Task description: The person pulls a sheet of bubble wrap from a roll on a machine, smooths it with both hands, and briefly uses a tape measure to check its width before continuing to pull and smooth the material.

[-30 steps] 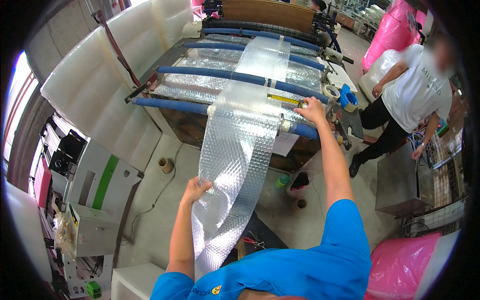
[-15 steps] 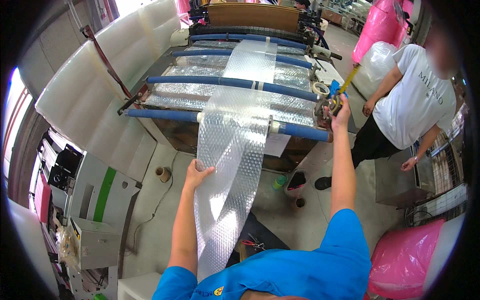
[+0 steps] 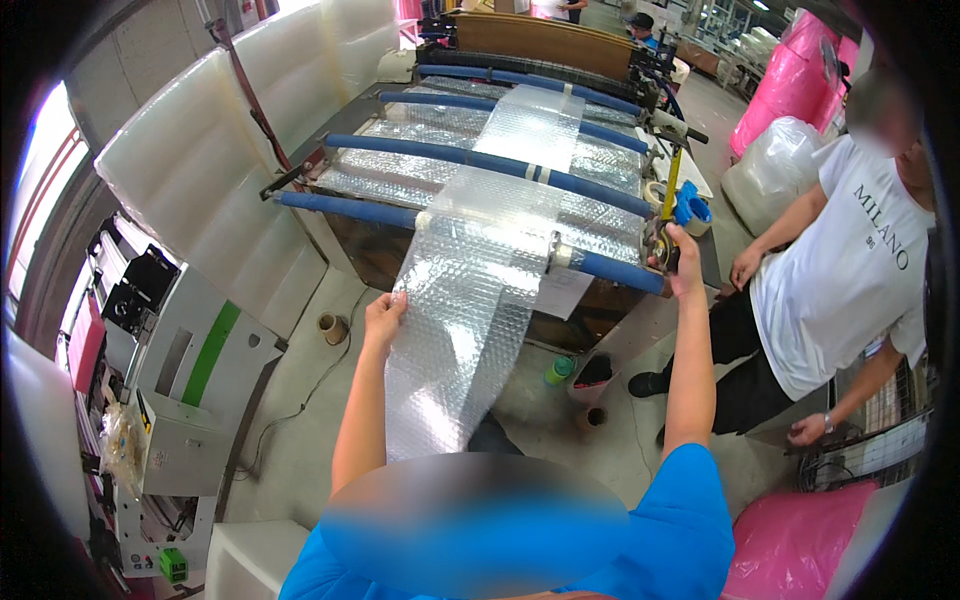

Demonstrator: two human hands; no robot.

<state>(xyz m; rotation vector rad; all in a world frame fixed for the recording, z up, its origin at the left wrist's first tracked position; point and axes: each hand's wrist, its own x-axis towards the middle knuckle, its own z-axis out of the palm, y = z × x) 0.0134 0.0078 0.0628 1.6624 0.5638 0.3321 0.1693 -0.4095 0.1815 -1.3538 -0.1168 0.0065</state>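
Note:
A wide strip of clear bubble wrap [image 3: 470, 300] hangs from the machine's front blue roller [image 3: 345, 209] down toward my body. With thumb and fingers closed, my left hand [image 3: 384, 316] pinches its left edge. My right hand [image 3: 686, 262] is wrapped round a tape measure [image 3: 662, 247] beside the roller's right end, and the yellow blade [image 3: 672, 185] sticks up out of it. Behind the tape measure, rolls of adhesive tape, among them a blue one [image 3: 692, 208], sit on the machine's corner.
More blue rollers [image 3: 490, 160] cross the machine behind. A co-worker in a white shirt [image 3: 835, 270] stands at the right. Below the machine are a green bottle [image 3: 560, 370] and cardboard cores [image 3: 332, 328]. A grey cabinet [image 3: 185, 440] stands left; a pink wrapped bundle [image 3: 800, 540] lies lower right.
The view has shifted, so the machine sits farther right. My left hand has moved up along the wrap's edge and now pinches it. The tape blade stands more upright.

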